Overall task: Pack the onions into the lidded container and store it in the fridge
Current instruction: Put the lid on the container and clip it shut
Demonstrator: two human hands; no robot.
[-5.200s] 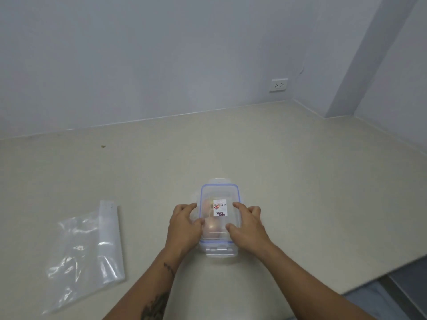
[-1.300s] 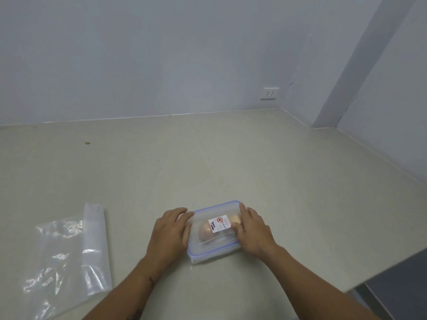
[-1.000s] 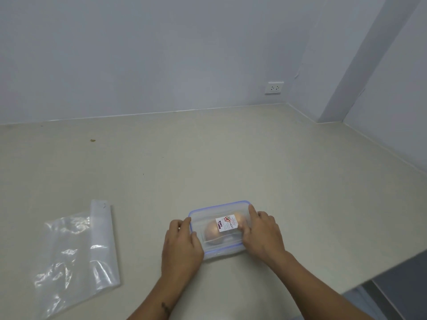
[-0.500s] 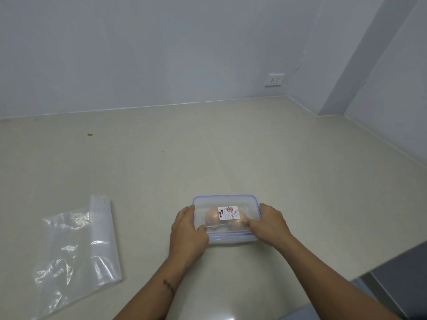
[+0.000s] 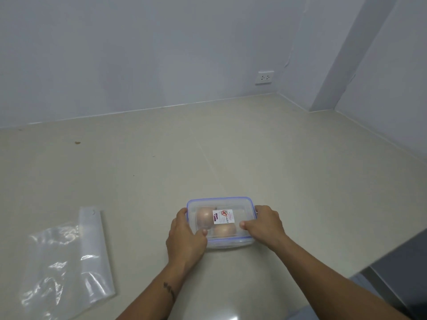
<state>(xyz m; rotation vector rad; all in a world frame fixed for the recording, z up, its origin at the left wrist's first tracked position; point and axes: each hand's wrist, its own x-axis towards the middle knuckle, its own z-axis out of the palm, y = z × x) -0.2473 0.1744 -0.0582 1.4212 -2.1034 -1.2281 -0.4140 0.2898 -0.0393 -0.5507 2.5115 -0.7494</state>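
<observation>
Resting on the pale countertop (image 5: 231,146), the clear lidded container (image 5: 240,205) with its blue-rimmed lid sits between both hands. Two onions (image 5: 204,218) show through the lid, partly behind a white label (image 5: 223,216). The left hand (image 5: 184,241) grips the container's left end, fingers wrapped over the edge and thumb lying on the lid. The right hand (image 5: 265,226) grips the right end likewise, thumb on top. A crumpled clear plastic bag (image 5: 67,259) lies flat well to the left. A wall socket (image 5: 264,77) sits on the far wall.
</observation>
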